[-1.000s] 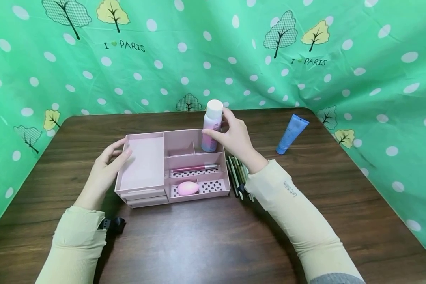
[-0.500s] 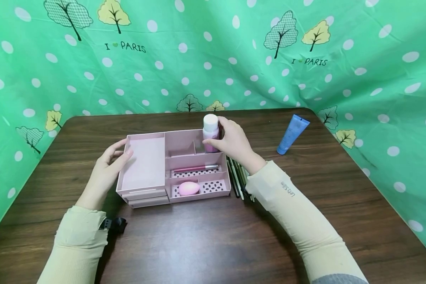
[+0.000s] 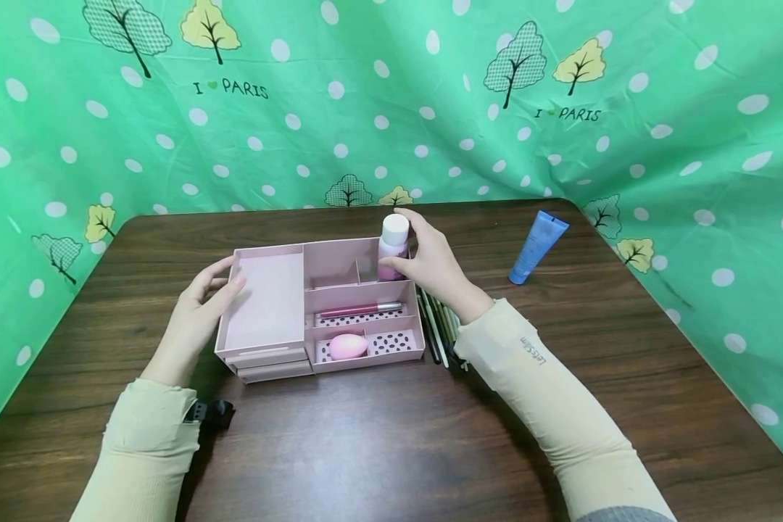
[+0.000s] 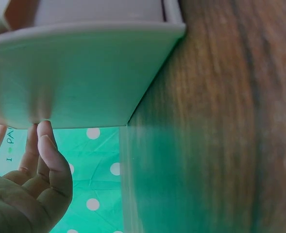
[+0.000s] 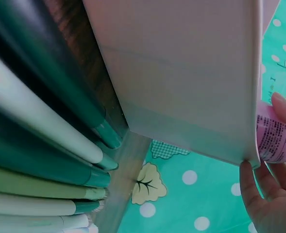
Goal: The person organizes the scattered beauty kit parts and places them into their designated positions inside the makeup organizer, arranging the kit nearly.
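A pink desk organizer (image 3: pixel 264 301) with drawers at its left front sits on the table. My left hand (image 3: pixel 197 313) rests against its left side, fingers loosely bent; in the left wrist view the fingertips (image 4: pixel 44 127) touch the side wall. My right hand (image 3: pixel 433 261) holds a small pink bottle (image 3: pixel 388 267) with a white cap upright, thumb on the near side. The bottle's lower part is inside the back right compartment, its base hidden. In the right wrist view some fingers (image 5: pixel 249 184) lie at the organizer's wall edge. A red pen (image 3: pixel 359 311) and pink makeup sponge (image 3: pixel 348 347) lie in other compartments.
Several green, white and black brush-like sticks (image 3: pixel 436 326) lie along the organizer's right side, under the right forearm. A blue squeeze tube (image 3: pixel 536 246) is further right on the dark wooden table (image 3: pixel 365 449). A green dotted curtain (image 3: pixel 339 109) hangs behind.
The bottle has gone down into the back right compartment with the right hand, then shifted slightly right. The left hand has stayed on the organizer.
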`<state>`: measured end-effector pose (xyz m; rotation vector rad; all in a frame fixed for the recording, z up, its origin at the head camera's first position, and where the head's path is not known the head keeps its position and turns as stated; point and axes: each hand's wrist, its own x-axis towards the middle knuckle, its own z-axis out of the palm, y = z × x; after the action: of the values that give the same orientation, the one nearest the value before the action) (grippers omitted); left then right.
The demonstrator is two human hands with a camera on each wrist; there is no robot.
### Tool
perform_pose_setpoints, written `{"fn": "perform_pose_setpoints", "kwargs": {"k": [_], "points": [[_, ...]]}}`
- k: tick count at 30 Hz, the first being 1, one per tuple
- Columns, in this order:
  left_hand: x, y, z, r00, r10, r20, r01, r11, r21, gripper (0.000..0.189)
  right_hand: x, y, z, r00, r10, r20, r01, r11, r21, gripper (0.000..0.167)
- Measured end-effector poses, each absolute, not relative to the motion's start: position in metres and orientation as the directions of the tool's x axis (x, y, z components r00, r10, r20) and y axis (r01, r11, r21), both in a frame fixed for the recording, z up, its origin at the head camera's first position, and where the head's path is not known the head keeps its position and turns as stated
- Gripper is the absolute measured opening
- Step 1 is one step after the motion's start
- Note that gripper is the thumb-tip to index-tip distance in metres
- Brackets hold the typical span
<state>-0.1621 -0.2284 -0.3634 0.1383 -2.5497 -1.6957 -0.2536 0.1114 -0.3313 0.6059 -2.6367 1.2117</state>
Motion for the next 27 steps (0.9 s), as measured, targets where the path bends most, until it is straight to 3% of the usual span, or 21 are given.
{"fn": "perform_pose_setpoints", "kwargs": {"k": [13, 20, 27], "points": [[-0.163, -0.229, -0.363, -0.993, -0.116, -0.015, -0.059, 0.384, 0.922, 0.061, -0.247, 0.120, -0.323, -0.859, -0.238, 0.454, -0.503, 0.558, -0.660, 0.083], [-0.164, -0.229, -0.363, -0.993, -0.119, -0.007, -0.053, 0.387, 0.921, 0.061, -0.237, 0.133, -0.312, -0.791, -0.143, 0.595, -0.586, 0.457, -0.669, 0.067], [-0.163, -0.229, -0.364, -0.992, -0.123, 0.000, -0.048, 0.387, 0.921, 0.061, -0.231, 0.149, -0.312, -0.771, -0.006, 0.636, -0.578, 0.425, -0.697, 0.057]]}}
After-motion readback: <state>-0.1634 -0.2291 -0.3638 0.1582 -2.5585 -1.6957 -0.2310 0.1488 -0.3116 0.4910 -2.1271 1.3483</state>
